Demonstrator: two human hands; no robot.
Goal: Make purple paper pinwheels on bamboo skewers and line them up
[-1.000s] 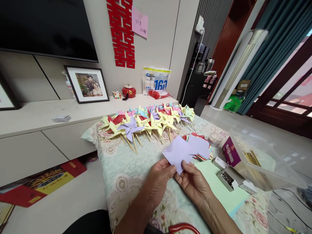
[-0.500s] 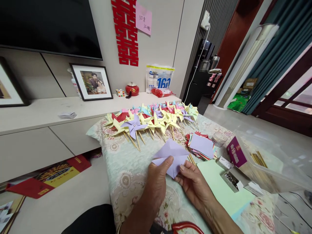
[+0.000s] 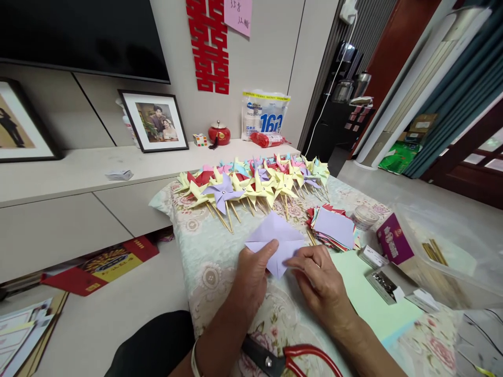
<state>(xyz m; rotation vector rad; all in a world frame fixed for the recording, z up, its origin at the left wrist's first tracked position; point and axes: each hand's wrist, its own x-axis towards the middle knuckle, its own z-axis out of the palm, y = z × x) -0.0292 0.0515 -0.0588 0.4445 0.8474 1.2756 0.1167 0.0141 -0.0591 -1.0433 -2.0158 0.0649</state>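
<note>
A square of lilac paper [image 3: 275,230], creased across its middle with slits running in from its edges, is held over the table. Gripping it from the lower left is my left hand [image 3: 251,275], its thumb pressed on top near the centre. My right hand [image 3: 320,277] has curled fingers at the paper's lower right edge, pinching it; the fingertips are partly hidden. Below my wrists lie red-handled scissors [image 3: 283,361] with dark blades. Beyond the paper, finished paper pinwheels [image 3: 223,192] on sticks lie in a crowded row.
Right of my hands are stacked coloured paper squares [image 3: 334,228], pale green sheets [image 3: 361,288], a small box of metal fasteners [image 3: 385,285] and a clear bin [image 3: 451,251] with sticks. A white cabinet [image 3: 78,183] stands behind the flowered tablecloth [image 3: 212,251].
My right hand has turned, its fingers curling in more at the paper's edge. My left hand keeps its grip. The view has tilted down, showing more of the scissors.
</note>
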